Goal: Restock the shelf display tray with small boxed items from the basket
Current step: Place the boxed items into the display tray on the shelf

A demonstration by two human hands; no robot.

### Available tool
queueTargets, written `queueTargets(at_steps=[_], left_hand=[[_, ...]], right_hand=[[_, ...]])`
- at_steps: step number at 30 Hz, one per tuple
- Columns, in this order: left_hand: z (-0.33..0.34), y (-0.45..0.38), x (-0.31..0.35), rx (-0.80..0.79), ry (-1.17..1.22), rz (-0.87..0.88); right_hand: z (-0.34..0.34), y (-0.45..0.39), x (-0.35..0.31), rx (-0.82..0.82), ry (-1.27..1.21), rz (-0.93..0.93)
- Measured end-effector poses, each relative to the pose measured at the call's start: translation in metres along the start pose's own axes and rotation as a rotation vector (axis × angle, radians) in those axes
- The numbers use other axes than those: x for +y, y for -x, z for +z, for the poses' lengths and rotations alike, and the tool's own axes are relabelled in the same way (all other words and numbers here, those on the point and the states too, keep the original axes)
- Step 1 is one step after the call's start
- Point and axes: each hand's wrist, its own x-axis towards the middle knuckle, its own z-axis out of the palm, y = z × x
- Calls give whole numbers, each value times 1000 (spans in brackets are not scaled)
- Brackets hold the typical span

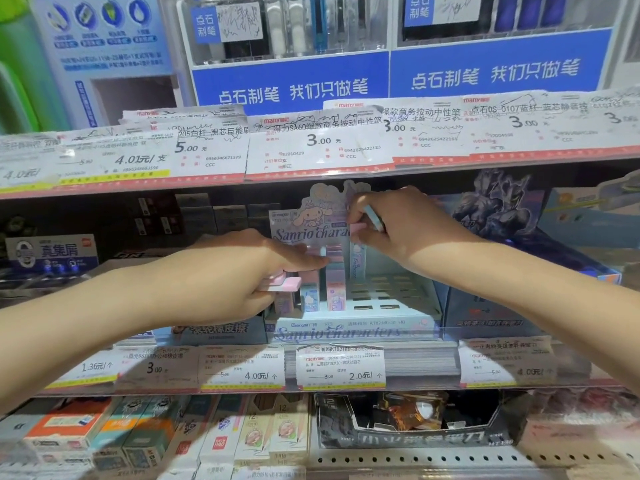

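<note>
A pale blue display tray [398,308] with a cartoon header card sits on the middle shelf. Its floor has rows of slots, and several slim pink-and-blue boxes [335,282] stand upright in the left ones. My left hand [242,275] reaches in from the left and grips a few pink boxes [284,284] at the tray's left edge, its fingers stretched toward the standing boxes. My right hand [398,226] is above the tray, in front of the header card, pinching one small blue-and-pink box [372,218]. The basket is out of view.
The upper shelf edge with price labels [311,147] hangs just above my right hand. A dark boxed display [495,306] stands right of the tray, an eraser box [221,329] left of it. Price tags [341,367] line the front rail. Pencil boxes [256,434] fill the shelf below.
</note>
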Motion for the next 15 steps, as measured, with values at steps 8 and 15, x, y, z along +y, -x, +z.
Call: queueTargets(at_steps=[8, 15], left_hand=[[1, 0, 0, 12, 27, 3], [1, 0, 0, -6, 40, 17]], right_hand=[[3, 0, 2, -94, -63, 8], [3, -8, 6, -60, 219, -76]])
